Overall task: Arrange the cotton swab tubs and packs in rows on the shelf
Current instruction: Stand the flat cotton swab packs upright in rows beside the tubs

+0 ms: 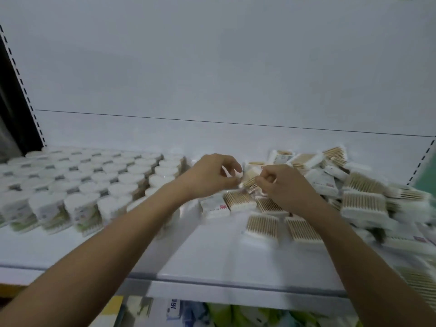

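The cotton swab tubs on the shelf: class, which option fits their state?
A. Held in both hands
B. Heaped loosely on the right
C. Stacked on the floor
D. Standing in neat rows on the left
D: the tubs stand in rows at the left of the shelf, while the flat packs lie heaped at the right.

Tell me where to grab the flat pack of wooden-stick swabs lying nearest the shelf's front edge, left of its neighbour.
Take the flat clear pack of wooden-stick cotton swabs by its two long side edges, coming from above and the front. It lies flat on the white shelf with bare shelf before it and on its left.
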Available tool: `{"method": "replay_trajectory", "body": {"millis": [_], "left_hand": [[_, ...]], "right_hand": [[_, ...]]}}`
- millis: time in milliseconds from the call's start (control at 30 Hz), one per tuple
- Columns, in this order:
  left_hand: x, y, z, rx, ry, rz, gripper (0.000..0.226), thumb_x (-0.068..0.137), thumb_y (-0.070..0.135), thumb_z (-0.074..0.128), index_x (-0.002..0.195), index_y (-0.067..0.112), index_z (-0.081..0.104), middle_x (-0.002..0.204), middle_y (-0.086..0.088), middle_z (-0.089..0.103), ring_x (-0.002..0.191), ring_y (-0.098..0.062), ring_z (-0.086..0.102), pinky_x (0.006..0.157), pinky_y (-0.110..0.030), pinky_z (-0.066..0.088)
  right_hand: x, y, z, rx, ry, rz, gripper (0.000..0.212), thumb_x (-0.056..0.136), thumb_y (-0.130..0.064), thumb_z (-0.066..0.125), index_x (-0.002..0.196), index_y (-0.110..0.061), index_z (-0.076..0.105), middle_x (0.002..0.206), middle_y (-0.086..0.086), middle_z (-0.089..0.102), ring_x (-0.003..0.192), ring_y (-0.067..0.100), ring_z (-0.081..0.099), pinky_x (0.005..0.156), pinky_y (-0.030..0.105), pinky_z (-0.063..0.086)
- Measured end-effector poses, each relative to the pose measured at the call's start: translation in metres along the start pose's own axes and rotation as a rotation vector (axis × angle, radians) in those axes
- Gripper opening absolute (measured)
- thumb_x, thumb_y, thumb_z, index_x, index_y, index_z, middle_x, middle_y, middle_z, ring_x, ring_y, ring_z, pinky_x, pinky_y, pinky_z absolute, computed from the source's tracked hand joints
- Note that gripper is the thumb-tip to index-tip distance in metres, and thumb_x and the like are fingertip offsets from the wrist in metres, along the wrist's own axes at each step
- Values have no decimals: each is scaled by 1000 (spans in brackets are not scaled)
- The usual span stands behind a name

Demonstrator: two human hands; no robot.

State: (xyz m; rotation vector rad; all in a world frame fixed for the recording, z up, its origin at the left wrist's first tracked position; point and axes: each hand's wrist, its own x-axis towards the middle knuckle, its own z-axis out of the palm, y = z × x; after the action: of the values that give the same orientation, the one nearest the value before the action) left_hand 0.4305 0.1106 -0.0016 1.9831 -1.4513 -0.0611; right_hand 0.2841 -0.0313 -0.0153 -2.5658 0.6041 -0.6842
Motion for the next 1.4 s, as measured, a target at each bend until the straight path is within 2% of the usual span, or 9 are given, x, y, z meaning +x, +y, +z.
{"method": "replay_trajectory", "body": {"millis": [133,267,500,700,833,1067,1200,1300,1400], "left_hand": [[-26,19,45,-19,1,-65,15,83,28,73,97,29,67,93,10,65,79,-13,63,73,-20,49],[-39,34,91,94,34,-187,47,78,47,73,117,24,62,115,3,61,98,-14,58,82,-27,46],[-49,49,133,139,88,-324,79,68,61,70,134,24,47,127,-5,52,116,-23,49,95,-37,47],[-64,46,108,120,268,-14,73,66,34,77,132,16,52,126,0,56,115,-16,46,97,-24,35],[-72,39,81,283,329,249,66,68,28,75,128,7,56,127,-5,58,114,-14,43,101,-21,32],[-83,41,45,174,241,207,77,75,22,78,143,25,41,146,1,35,134,-13,34,108,-20,33],[-83,55,24,-259,294,-136,66,79,27,79,136,32,46,120,6,56,99,-8,63,82,-28,57],[-76,56,9,-206,204,-218,48,79,19,79,122,24,57,101,-1,63,81,-21,69,71,-40,60],[-67,51,-8,-85,178,-241,41,77,14,80,114,17,63,99,-6,67,78,-21,69,65,-29,59]], "right_hand": [[-21,21,-14,-53,-13,23,27,93,-30,59,68,-21,56,68,-6,58,69,18,56,69,35,47],[-45,39,-16,-33,-16,44,22,92,-28,59,71,-20,56,64,-5,57,65,17,56,61,32,42],[-78,55,2,177,54,10,3,92,-17,60,90,-15,60,77,2,61,64,25,61,65,44,53],[-80,48,8,473,150,71,14,96,-26,61,108,-24,56,105,-7,58,93,16,61,77,33,50],[-82,36,9,857,-57,138,25,96,-29,63,120,-25,58,113,-4,65,72,10,65,61,29,51],[-83,19,27,1331,-219,169,22,100,-4,51,115,-10,66,104,11,69,72,19,62,66,27,55],[-79,12,40,1576,-298,217,28,100,0,48,122,-9,63,112,8,73,97,22,71,78,30,58],[-77,3,48,1629,-332,231,27,100,1,47,122,-8,61,112,9,73,102,26,71,81,33,58],[-72,-4,56,1582,-379,230,27,99,-3,52,123,-11,60,117,10,71,98,33,72,81,35,59]]}}
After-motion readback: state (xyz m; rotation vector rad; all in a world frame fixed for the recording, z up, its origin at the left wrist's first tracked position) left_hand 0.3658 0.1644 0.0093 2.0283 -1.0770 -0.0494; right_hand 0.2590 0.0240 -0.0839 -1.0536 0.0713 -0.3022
